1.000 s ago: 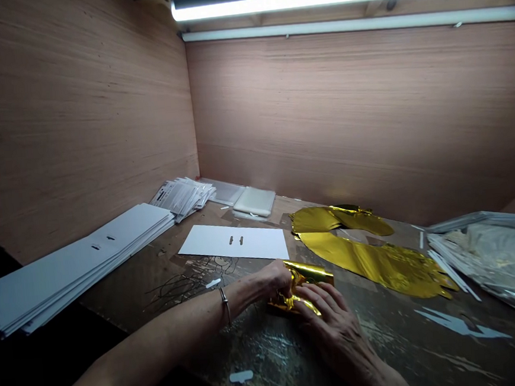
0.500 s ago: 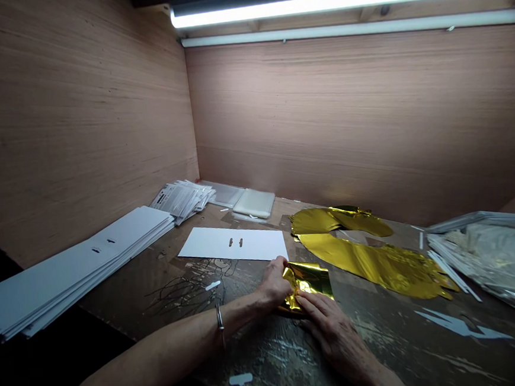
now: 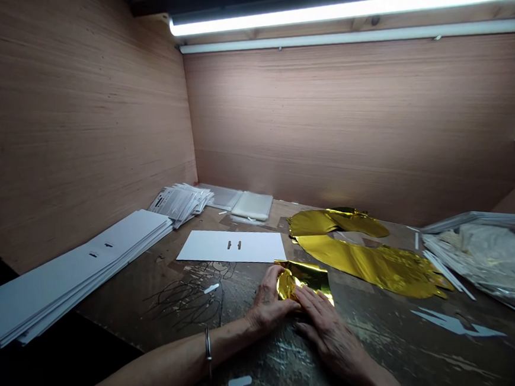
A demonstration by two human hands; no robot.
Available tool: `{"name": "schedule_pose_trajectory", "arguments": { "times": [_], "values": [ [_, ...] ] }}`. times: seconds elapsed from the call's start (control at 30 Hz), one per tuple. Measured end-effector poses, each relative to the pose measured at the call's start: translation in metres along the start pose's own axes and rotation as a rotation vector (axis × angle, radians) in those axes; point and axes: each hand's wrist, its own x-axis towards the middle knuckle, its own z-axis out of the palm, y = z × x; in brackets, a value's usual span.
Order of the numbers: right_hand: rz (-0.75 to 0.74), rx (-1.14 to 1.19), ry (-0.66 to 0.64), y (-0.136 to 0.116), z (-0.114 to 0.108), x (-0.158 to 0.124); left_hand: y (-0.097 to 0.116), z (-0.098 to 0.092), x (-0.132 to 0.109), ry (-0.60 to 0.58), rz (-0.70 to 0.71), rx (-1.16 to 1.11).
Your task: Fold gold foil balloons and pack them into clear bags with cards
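A folded gold foil balloon [image 3: 311, 275] lies on the worn dark tabletop in front of me, shiny and creased. At its left end my left hand [image 3: 270, 302] curls round the foil, with the thumb on the near side and the fingers on the far side. My right hand [image 3: 324, 324] lies on the near part of the same foil, its fingers stretched out flat and pressing down. The two hands almost meet at the thumb and fingertips. Beyond them a white card [image 3: 257, 245] with two punched slots lies flat.
Flat gold foil balloons [image 3: 365, 262] spread out right of centre. At left is a stack of white cards [image 3: 67, 270]; behind it, packaged pieces [image 3: 180, 202] and clear bags [image 3: 252, 206]. Dark ties [image 3: 181, 300] lie front left. White straws [image 3: 451, 276] and a plastic bag [image 3: 489, 252] are at right.
My left hand has moved back towards me, and its grip has changed from a closed pinch at the foil's far edge to a curl round its left end. My right hand still presses the foil.
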Motion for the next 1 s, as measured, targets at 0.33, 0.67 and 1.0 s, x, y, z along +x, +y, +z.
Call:
{"name": "schedule_pose_trajectory", "arguments": {
  "times": [0.33, 0.67, 1.0],
  "values": [
    [0.034, -0.252, 0.122, 0.003, 0.003, 0.009, 0.002, 0.014, 0.018, 0.03, -0.218, -0.071],
    [-0.174, -0.35, 0.25, -0.005, 0.002, 0.018, 0.019, 0.016, 0.018, 0.119, -0.307, 0.067],
    [-0.296, 0.025, 0.118, 0.035, -0.029, 0.003, 0.034, -0.052, 0.027, -0.834, 0.592, 0.404]
  ]
}}
